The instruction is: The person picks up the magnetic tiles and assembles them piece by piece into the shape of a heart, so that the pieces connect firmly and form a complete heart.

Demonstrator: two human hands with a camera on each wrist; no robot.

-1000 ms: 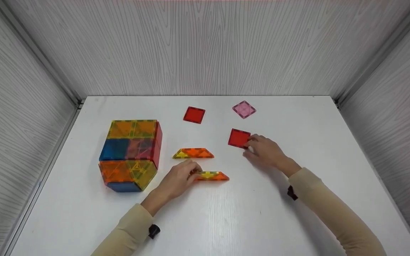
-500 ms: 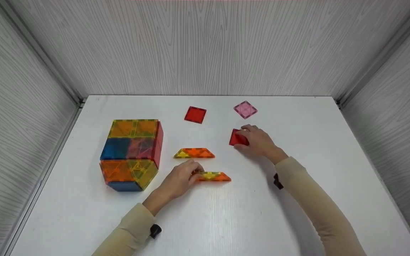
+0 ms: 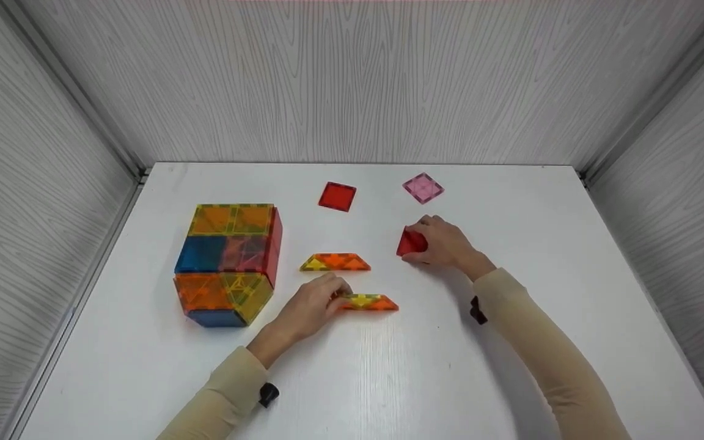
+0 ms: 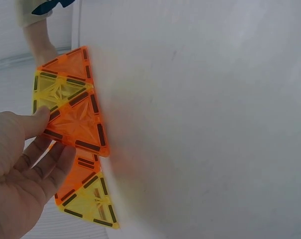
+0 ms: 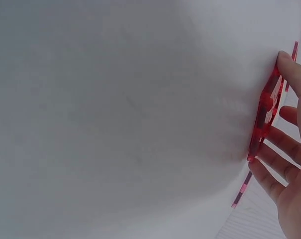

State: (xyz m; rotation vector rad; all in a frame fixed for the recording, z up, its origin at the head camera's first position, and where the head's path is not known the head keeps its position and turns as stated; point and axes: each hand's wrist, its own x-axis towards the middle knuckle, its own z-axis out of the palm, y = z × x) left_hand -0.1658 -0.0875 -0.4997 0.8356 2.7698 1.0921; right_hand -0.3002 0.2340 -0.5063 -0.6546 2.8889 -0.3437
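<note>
My left hand point(image 3: 314, 305) pinches one end of a strip of orange and yellow triangle magnetic tiles point(image 3: 366, 302). In the left wrist view the strip of triangle tiles point(image 4: 75, 117) stands upright between thumb and fingers. Farther back, a similar orange and yellow strip point(image 3: 335, 262) stands by itself; part of it point(image 4: 93, 201) shows beyond my fingers. My right hand point(image 3: 445, 243) grips a red square magnetic tile point(image 3: 412, 242) with thumb and fingers on opposite edges, partly covering it. In the right wrist view the red tile point(image 5: 264, 112) is seen nearly edge-on, close to the table.
A box-shaped build of blue, orange, yellow and red tiles point(image 3: 227, 253) stands at the left. Another red square tile point(image 3: 337, 197) and a pink square tile point(image 3: 423, 188) lie flat at the back. Grey wood-grain panels point(image 3: 352, 79) bound the white table point(image 3: 388, 379).
My right hand has moved left over the red square tile and closed its thumb and fingers on it. The tile has turned slightly. My left hand stays on its strip.
</note>
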